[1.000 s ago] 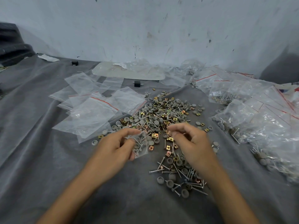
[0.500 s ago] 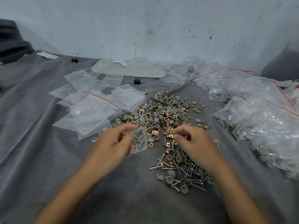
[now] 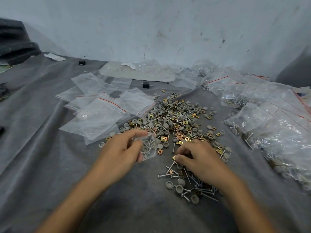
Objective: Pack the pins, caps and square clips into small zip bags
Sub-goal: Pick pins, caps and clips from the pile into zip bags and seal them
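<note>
**Q:** Nearest the viewer, what lies on the grey cloth [image 3: 50, 165]?

**A:** Near right, a loose scatter of pins and caps [image 3: 190, 187], partly under the right wrist. It is judged a working pile, lying close so that each pick is short.

**Q:** And the hands?

**A:** The right hand [image 3: 200, 158] has its fingers curled, with thumb and forefinger pinching one brass square clip [image 3: 174, 157] just above the cloth. The left hand [image 3: 121, 152] grips the edge of a small zip bag [image 3: 149, 147] between thumb and fingers. Pins and caps show inside the bag. It is held just beside the picking hand, presumably so the clip has little way to travel. Whether its mouth stands open cannot be told.

**Q:** Farther off?

**A:** At centre is the main heap [image 3: 176, 121] of mixed pins, caps and clips, running into the near scatter. Left of it lie the empty zip bags [image 3: 96, 118], flat and overlapping, on the side of the bag-holding hand. To the right are the filled bags [image 3: 269, 118], piled well apart from the empties, likely to keep finished work from unfinished. Farthest is a pale, marked wall [image 3: 151, 31].
</note>
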